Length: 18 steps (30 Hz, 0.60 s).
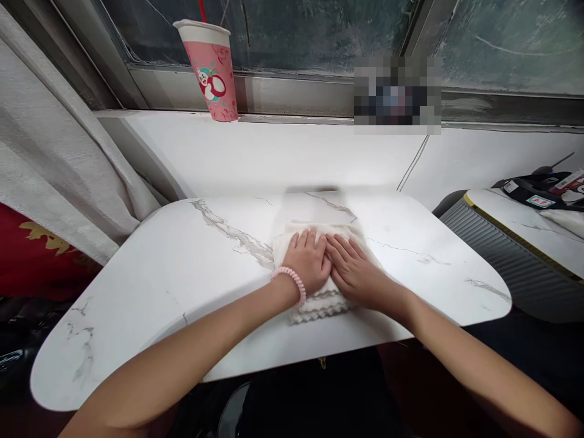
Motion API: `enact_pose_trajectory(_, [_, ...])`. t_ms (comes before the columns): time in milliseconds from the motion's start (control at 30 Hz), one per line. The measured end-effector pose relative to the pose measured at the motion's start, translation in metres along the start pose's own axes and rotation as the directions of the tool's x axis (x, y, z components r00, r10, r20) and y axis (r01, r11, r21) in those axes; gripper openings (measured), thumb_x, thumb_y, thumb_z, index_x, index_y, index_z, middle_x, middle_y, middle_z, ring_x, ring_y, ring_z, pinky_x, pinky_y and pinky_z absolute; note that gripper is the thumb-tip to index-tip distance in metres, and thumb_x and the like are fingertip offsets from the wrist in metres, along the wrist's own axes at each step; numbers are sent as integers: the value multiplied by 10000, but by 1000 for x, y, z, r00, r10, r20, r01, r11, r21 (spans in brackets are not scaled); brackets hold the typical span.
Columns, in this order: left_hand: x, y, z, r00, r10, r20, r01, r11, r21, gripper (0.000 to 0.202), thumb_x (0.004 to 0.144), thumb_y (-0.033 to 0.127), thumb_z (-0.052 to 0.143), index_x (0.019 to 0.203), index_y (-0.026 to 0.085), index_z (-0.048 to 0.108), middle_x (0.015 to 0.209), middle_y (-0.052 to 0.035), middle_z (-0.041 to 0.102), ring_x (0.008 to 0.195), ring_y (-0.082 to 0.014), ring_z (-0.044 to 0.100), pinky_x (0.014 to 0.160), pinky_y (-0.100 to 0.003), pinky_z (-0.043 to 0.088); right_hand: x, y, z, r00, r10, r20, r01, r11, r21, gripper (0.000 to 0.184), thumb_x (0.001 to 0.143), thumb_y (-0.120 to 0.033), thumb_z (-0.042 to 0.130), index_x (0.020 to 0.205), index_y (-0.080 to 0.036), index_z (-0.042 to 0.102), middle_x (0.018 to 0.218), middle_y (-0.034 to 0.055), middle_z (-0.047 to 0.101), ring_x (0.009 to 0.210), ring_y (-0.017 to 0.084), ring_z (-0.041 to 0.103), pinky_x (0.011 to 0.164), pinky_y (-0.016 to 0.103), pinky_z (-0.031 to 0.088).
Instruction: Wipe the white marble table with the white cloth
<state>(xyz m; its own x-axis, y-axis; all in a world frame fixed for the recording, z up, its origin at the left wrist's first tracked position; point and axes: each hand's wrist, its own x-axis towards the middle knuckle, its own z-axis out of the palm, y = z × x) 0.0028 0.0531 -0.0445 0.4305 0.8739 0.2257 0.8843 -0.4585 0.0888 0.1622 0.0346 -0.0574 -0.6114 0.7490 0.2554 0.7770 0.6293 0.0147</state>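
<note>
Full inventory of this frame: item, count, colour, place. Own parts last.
table: 1, white with grey-brown veining, across the middle
folded cloth: 1, cream, on the table near its middle
window: 1, dark glass, grey frame, along the top
cup: 1, pink with white top, below the window, left of centre
straw: 1, red, in the cup
curtain: 1, pale grey, left
fabric: red with gold pattern, far left
second table: 1, white, right edge, dark clutter on top
ribbed panel: 1, grey, right
pixelated patch: 1, contents unreadable, upper right
coil bracelet: 1, pink, around the left wrist
left hand: 1, bare, flat on the cloth
right hand: 1, bare, flat on the cloth
</note>
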Motion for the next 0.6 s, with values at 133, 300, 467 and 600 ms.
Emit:
enact_pose_trajectory(133, [25,-34,4,999,-4,-46,2,999,-36,451,924,271,418,1327,102,528,1409,-171,524,1312,-290,472,1127,-457,324,39,5,12,997,77,-17,-77,997,21,527,969,-221,266,1455,-57,387,1520,188,382,1439,328,287,1152,558,267])
enact_pose_trajectory(300, [48,-70,9,994,10,-107,-27,987,-156,369,911,277,443,1225,149,587,1326,-117,589,1268,-247,501,1105,-403,352,75,10,20,991,129,40,-131,989,68,539,964,-243,258,1456,-59,378,1546,187,334,1440,331,277,1162,564,220])
enact_pose_trajectory(467, [66,-86,11,984,-64,-168,36,986,-163,260,899,241,457,1085,173,624,1175,-95,660,1132,-246,579,1012,-386,424,107,21,21,976,164,143,-180,977,113,555,967,-247,252,1488,-68,324,1586,142,262,1471,292,209,1193,522,160])
enact_pose_trajectory(600, [78,-96,9,961,-146,-233,134,989,-68,253,916,204,405,998,156,640,1101,-123,670,1054,-269,601,902,-382,464,132,27,22,964,197,177,-221,967,126,552,959,-219,263,1489,-76,323,1594,128,244,1479,269,189,1201,497,141])
